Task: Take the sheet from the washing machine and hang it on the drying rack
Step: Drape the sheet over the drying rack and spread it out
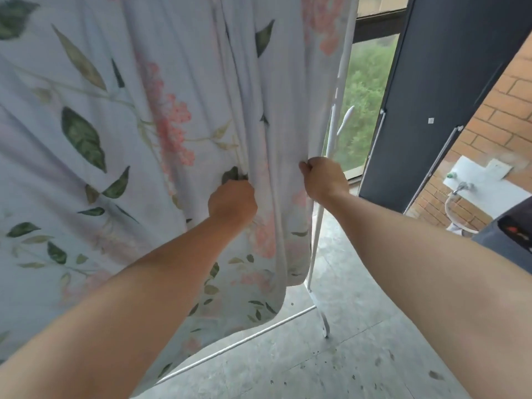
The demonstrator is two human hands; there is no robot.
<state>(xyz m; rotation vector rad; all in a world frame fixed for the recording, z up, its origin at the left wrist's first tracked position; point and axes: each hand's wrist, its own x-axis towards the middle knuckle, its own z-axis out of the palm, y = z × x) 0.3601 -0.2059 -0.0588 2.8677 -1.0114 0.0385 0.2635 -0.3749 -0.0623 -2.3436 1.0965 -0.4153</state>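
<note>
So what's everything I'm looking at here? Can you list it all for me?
sheet: one, pale with pink flowers and green leaves, hanging across left and middle
drying rack: one, white, leg and bottom bar showing at the sheet's right edge
floor: grey, speckled, lower right
window: one, dark frame, greenery outside, behind the rack
panel: one, dark grey, right of the window
brick wall: orange-brown, far right
tap: one, metal, on the brick wall
left hand: grips a fold of the sheet
right hand: grips the sheet's right edge
</note>
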